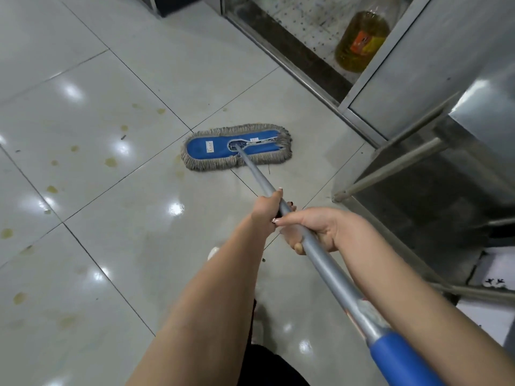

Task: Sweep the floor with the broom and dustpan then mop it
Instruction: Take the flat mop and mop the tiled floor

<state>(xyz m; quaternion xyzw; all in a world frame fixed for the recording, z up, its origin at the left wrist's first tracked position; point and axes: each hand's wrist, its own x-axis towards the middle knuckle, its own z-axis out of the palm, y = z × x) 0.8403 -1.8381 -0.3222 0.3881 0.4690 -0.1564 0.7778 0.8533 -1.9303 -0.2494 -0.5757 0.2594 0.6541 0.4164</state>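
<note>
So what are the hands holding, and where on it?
The mop, by its grey pole: left hand lower down, right hand just behind it.

A glossy floor of pale grey square tiles (83,87) with thin dark grout lines spreads around the grip. Left of the grip, scattered yellowish stains (111,162) mark the tiles. White spots of reflected light (176,208) shine just left of it and farther out. Right of the grip, a stainless-steel table frame (390,169) stands over a dull, grimy patch. Well beyond the grip to the right, 1 large amber plastic bottle with an orange label (362,41) sits on a speckled low steel shelf (301,20).
</note>
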